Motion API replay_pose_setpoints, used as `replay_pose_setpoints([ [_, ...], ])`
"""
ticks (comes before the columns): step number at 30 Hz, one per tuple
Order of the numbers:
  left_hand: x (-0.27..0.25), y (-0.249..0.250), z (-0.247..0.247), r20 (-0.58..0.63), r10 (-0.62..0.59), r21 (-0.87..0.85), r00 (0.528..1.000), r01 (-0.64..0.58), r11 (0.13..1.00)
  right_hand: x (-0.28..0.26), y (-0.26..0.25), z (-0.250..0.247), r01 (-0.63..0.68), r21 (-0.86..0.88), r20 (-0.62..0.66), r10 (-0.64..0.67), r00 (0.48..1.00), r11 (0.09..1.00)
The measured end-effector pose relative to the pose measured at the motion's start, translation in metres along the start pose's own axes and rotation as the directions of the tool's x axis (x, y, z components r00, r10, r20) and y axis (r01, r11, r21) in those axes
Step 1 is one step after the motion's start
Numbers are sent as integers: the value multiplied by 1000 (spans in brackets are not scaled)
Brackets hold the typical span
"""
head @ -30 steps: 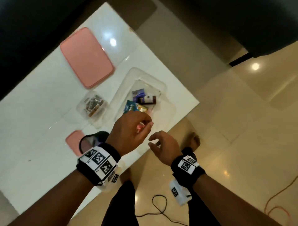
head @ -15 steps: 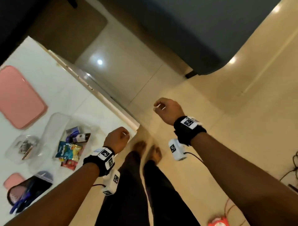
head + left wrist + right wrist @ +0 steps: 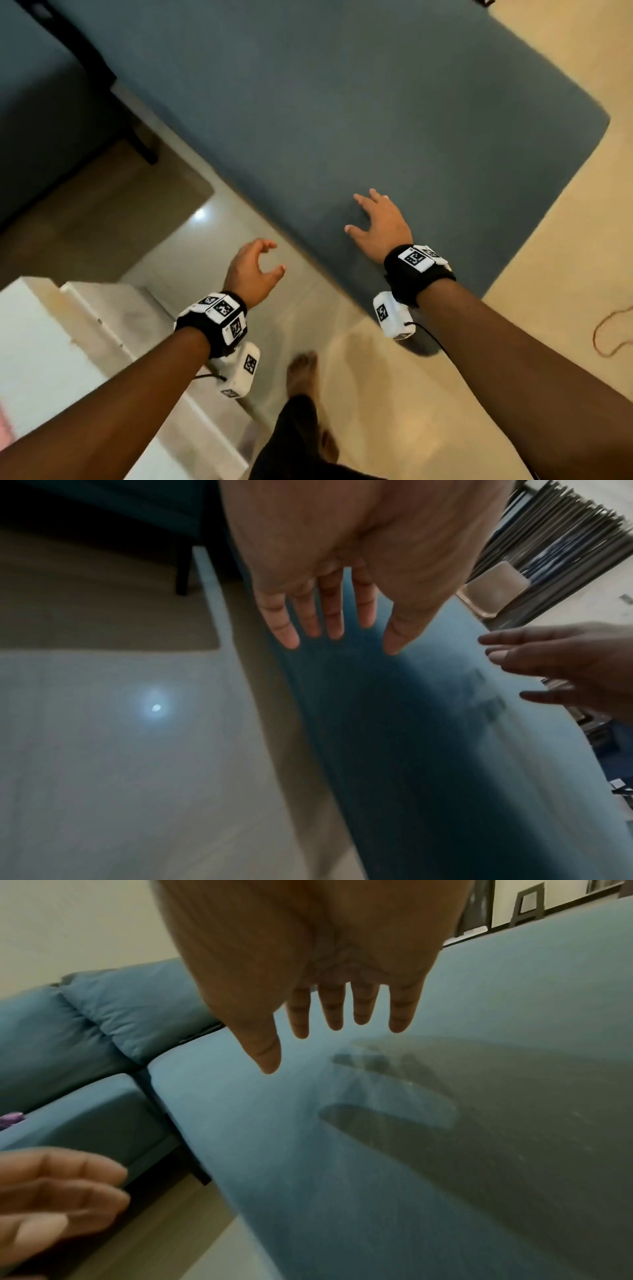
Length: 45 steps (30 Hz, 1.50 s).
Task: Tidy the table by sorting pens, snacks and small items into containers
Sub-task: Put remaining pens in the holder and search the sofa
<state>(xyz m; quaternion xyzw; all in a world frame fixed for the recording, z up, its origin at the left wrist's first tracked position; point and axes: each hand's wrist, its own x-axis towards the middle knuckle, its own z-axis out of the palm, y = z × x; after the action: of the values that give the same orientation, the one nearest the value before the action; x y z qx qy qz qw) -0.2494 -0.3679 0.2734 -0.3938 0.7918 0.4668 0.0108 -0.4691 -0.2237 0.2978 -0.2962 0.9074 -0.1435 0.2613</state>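
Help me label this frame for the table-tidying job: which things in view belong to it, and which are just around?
Job:
- white table, corner only
- left hand, empty
- right hand, empty, over the sofa

Just around:
- blue sofa
- tiled floor
- orange cord

No pens, snacks or containers show.

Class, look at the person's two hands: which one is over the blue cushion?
The right hand, spread above the blue fabric cushion; the left hand hangs over pale floor.

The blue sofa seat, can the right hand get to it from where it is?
Probably yes. The right hand is open and spread over the blue sofa seat, its shadow just beneath it in the right wrist view, and nothing lies between them. Whether it touches yet, I cannot tell.
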Motion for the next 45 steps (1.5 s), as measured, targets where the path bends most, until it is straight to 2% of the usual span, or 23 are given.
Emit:
replay_pose_setpoints([
  [4,96,49,-28,-73,60,99,995,-53,994,70,-8,-27,-21,-124,156,41,987,992],
  [7,168,66,-45,-41,2,247,999,8,969,113,-20,-45,21,-193,213,21,977,981],
  [11,263,83,-79,11,-69,459,998,56,886,177,-32,-72,41,-228,321,36,946,973],
  [15,358,92,-130,3,-148,520,989,124,845,250,-49,-95,45,-238,368,47,929,970],
  [17,396,97,-160,-57,-142,510,988,151,847,277,-59,-105,40,-250,350,52,935,968],
  [20,450,101,-208,-144,-248,470,958,287,835,322,-84,-113,18,-244,333,66,941,970],
  [23,478,95,-223,-105,-298,531,949,307,790,366,-121,-120,42,-235,182,1,983,971],
  [26,485,95,-219,-60,-334,550,940,311,775,426,-165,-128,114,-177,79,-101,992,978],
  [30,493,98,-223,36,-404,548,914,320,773,524,-235,-133,206,21,111,-207,972,978],
  [34,499,97,-222,128,-427,512,895,309,801,602,-283,-130,233,-13,113,-230,967,972],
  [36,503,97,-222,175,-434,499,883,300,813,618,-302,-132,193,-112,77,-185,980,975],
  [40,503,99,-229,244,-474,457,846,331,825,639,-321,-123,135,-236,-96,-161,982,962],
  [42,502,101,-229,271,-478,441,835,334,833,636,-328,-121,105,-231,-118,-135,984,967],
  [45,501,100,-233,309,-481,416,820,339,844,620,-342,-114,14,-134,-139,-33,990,991],
])
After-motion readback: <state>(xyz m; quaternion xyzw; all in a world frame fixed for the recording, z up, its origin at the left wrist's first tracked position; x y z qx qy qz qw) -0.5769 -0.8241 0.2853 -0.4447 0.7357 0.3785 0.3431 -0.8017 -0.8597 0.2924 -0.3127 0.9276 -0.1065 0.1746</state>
